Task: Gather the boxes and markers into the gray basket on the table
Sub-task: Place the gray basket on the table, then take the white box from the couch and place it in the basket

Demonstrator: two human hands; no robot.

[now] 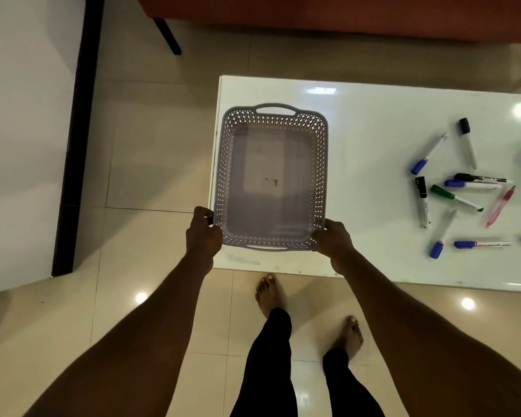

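The gray perforated basket (321, 164) is over the left end of the white table (370, 121), with nothing inside it. My left hand (202, 233) grips its near left corner and my right hand (334, 239) grips its near right corner. Several markers lie scattered on the table's right side: a blue-capped one (429, 154), a black-capped one (467, 142), a green one (454, 197), a pink pen (500, 206) and others. No boxes are in view.
A red sofa (343, 13) with a dark leg (166, 33) stands beyond the table. A white panel with a dark edge (73, 145) is at the left. My bare feet (269, 294) stand on the tiled floor by the table's near edge.
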